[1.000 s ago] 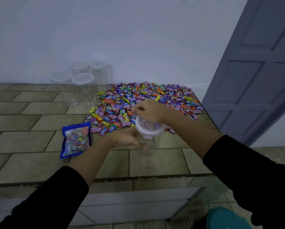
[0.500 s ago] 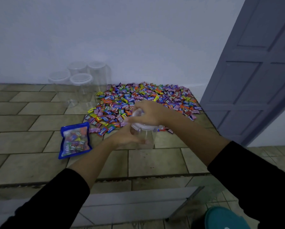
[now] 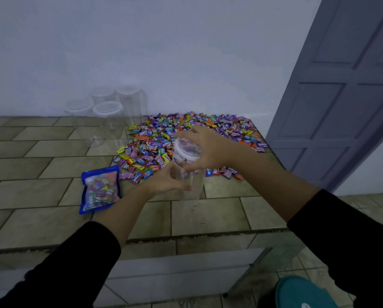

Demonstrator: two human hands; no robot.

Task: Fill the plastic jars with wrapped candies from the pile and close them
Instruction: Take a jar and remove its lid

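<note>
A clear plastic jar (image 3: 191,183) was held near the middle of the tiled counter (image 3: 208,216), at the near edge of the candy pile (image 3: 155,141). Its body was gripped by the left hand (image 3: 164,181), whose fingers were curled round the lower wall from the left. The white-rimmed lid (image 3: 187,150) at the jar's top was clasped by the right hand (image 3: 210,150), with fingers arched over the far rim and the thumb set on the near side. The lid appeared tilted, though whether it was seated on the mouth or just off it could not be told through the clear plastic. The wrapped candies were spread over the far right of the counter, up to the wall. A blue bag of candies (image 3: 100,188) was laid flat left of the held jar, apart from it. Four more lidded clear jars (image 3: 107,121) were grouped at the far left, just beside the pile. A grey panelled door (image 3: 341,96) was seen on the right, and a teal object (image 3: 301,292) at the near right.
</note>
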